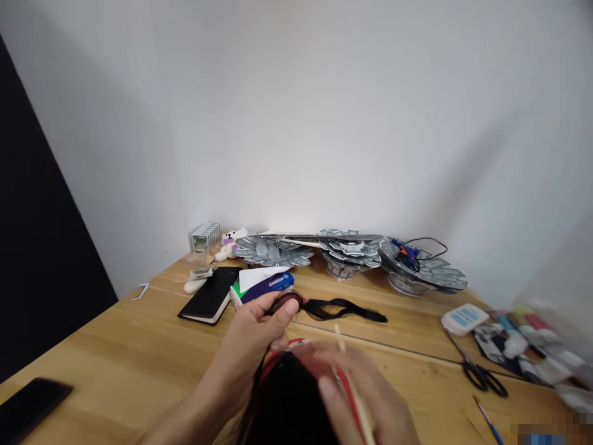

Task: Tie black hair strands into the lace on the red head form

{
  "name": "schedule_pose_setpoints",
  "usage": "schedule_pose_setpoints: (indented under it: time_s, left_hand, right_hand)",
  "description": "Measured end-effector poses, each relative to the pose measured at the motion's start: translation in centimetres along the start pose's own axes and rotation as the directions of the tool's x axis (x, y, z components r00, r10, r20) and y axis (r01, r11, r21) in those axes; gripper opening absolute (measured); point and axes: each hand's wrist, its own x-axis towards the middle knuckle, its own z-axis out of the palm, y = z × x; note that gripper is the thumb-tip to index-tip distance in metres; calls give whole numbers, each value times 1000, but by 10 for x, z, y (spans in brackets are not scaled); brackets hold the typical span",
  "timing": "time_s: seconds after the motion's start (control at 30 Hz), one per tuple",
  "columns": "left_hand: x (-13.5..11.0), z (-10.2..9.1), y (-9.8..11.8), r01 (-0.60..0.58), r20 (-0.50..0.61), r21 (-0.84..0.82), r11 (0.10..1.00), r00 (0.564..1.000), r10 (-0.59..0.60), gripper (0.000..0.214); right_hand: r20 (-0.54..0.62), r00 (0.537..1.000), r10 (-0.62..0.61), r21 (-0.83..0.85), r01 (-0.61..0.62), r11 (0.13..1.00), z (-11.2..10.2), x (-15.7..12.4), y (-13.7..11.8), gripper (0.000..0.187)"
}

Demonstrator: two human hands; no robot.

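Observation:
My left hand (262, 330) is closed, thumb and fingers pinching a lock of dark hair (343, 306) whose tail stretches right above the table. Below it, close to me, is a large mass of black hair (291, 402) with a red edge (296, 342) around its top; what lies beneath is hidden. My right hand (361, 389), smeared by motion, is bent over the right side of that mass. A thin pale wooden stick (340, 339) runs through its fingers, slanting up and left. The exact finger grip is blurred.
Behind my hands are a black notebook (208, 296), a blue and green box (273, 285) and silver disc-shaped models (347, 253) along the wall. Black scissors (484, 374), a white case (464, 319) and a blue brush (488, 423) lie right. A phone (34, 408) lies left.

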Motion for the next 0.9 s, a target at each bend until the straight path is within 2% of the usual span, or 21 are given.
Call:
schedule_pose_setpoints:
  time_s: [0.07, 0.13, 0.27, 0.33, 0.5, 0.6, 0.7, 0.9]
  left_hand:
    - [4, 7, -5, 7, 27, -41, 999, 1000, -6, 82]
    - [7, 11, -11, 6, 33, -78, 997, 999, -3, 91]
    - [8, 7, -25, 7, 19, -64, 998, 1000, -5, 95]
    - [6, 4, -30, 5, 10, -16, 1000, 1000, -5, 90]
    - [1, 4, -36, 18, 110, 135, 991, 993, -33, 73]
    - [3, 6, -40, -97, 126, 313, 945, 990, 60, 55]
    - [9, 6, -41, -183, 167, 428, 885, 978, 121, 49]
    - [14, 0, -28, -219, 327, 517, 827, 944, 46, 47]
  right_hand:
    - [-62, 964, 259, 96, -253, 963, -17, 29, -3, 30]
    - [-36, 918, 396, 244, -376, 894, -18, 46, -6, 36]
    - [168, 883, 439, 561, -452, 693, 1, 54, -13, 44]
    - [197, 872, 448, 628, -463, 626, 5, 56, -16, 42]
    - [185, 857, 481, 534, -499, 683, -5, 66, -8, 28]
    - [249, 839, 484, 515, -538, 667, -14, 68, 1, 27]
    - [307, 833, 461, 471, -553, 687, -25, 66, 6, 29]
    - [388, 831, 398, 409, -542, 734, -37, 68, 8, 31]
